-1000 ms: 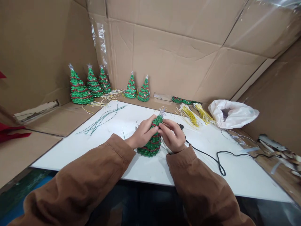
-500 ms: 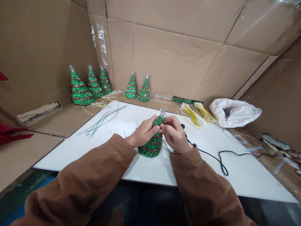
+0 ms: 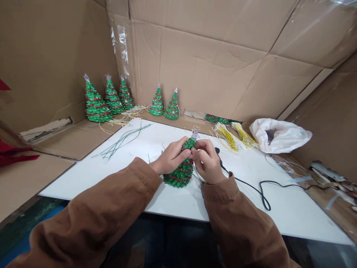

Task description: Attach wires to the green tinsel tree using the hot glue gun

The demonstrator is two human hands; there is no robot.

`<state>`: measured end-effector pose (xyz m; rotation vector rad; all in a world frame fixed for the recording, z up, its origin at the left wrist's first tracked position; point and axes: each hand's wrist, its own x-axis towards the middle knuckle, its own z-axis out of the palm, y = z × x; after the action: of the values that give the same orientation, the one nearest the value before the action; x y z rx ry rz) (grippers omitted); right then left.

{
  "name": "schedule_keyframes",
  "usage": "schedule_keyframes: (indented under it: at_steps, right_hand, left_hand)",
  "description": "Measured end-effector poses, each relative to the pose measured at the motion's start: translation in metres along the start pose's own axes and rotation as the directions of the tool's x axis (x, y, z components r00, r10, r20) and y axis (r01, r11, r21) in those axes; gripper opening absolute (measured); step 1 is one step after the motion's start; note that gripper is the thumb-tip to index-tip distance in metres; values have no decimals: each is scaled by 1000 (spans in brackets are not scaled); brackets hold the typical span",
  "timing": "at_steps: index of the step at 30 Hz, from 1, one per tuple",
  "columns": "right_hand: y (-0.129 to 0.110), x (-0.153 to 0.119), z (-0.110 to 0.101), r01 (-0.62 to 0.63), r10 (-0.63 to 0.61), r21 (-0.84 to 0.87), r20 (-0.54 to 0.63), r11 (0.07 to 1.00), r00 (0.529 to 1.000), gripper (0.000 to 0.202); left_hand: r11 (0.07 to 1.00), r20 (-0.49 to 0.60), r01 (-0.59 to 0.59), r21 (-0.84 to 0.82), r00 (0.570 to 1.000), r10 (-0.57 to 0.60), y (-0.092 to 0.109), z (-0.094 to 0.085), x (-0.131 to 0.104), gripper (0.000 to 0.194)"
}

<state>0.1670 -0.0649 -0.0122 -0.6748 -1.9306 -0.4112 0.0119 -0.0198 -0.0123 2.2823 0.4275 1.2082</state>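
A small green Christmas tree with red garland stands tilted on the white board, a clear star at its tip. My left hand wraps round its upper left side, thumb lying across the front. On the other side, my right hand is closed, its thumb and fingertips pinched at the upper branches beside the left thumb. Whatever small piece sits between those fingertips is hidden. Just beyond my right hand, a black tool with a cord is partly covered.
Several finished trees line the cardboard walls. Green wires lie on the white board at left. Yellow wire bundles and a white plastic bag are at back right. A black cable loops across the right side.
Both hands stay at the upper part of the tree. My right fingers have shifted very slightly, and the view has moved a little.
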Motion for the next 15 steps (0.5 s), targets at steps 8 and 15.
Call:
schedule_keyframes:
  at_steps: [8,15]
  right_hand:
    - [4,-5,1,29,-29,-12,-38,1000,999,22]
    - [3,-7,3,5,-5,-7,-55,1000,998,24]
  left_hand:
    - [1000,5,0,14,1000,0,-2,-1,-1,28]
    - [1000,0,5,-2,1000,-5,-3,0,-1,31]
